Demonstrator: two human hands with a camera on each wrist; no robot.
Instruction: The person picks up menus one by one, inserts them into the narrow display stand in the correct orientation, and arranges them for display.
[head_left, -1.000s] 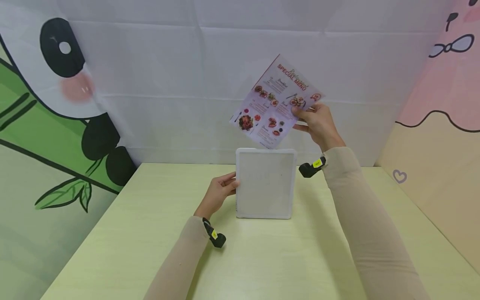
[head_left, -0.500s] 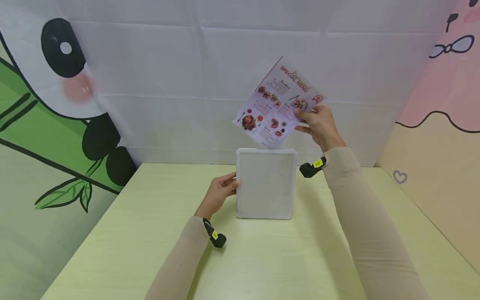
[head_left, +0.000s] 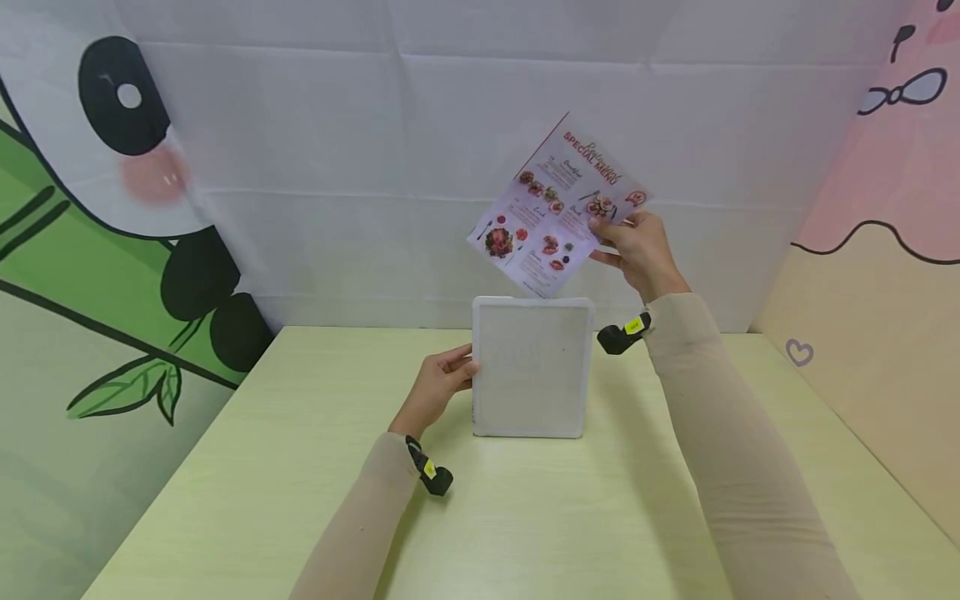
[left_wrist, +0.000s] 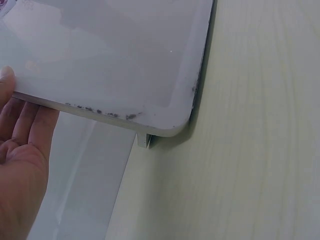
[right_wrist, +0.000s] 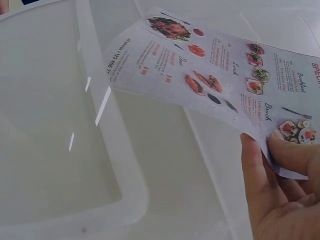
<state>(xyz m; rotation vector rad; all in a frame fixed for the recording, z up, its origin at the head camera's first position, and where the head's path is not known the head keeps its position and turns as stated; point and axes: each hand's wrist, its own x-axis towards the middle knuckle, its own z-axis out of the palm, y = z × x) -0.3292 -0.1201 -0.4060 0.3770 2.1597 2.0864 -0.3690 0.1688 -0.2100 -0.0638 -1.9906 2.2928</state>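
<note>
A printed menu sheet (head_left: 536, 200) with red lettering and food pictures is tilted in the air, pinched near its right edge by my right hand (head_left: 641, 250). Its lowest corner comes down to the top edge of a white-framed display stand (head_left: 529, 371), which stands upright on the table; whether they touch I cannot tell. With thumb in front and fingers behind, my left hand (head_left: 435, 383) holds the stand's left edge. In the left wrist view dark marks run along the edge of the stand (left_wrist: 125, 75), and a small foot shows behind it. The right wrist view shows the menu sheet (right_wrist: 220, 75) curving slightly.
The pale table (head_left: 300, 517) reaches back to a white cloth wall (head_left: 337, 167). A green and white cartoon panel (head_left: 90, 250) flanks the left, and a pink and cream panel (head_left: 885, 275) the right.
The menu sheet has shifted slightly to the right and turned a little in my right hand. My left hand and the stand have kept their places.
</note>
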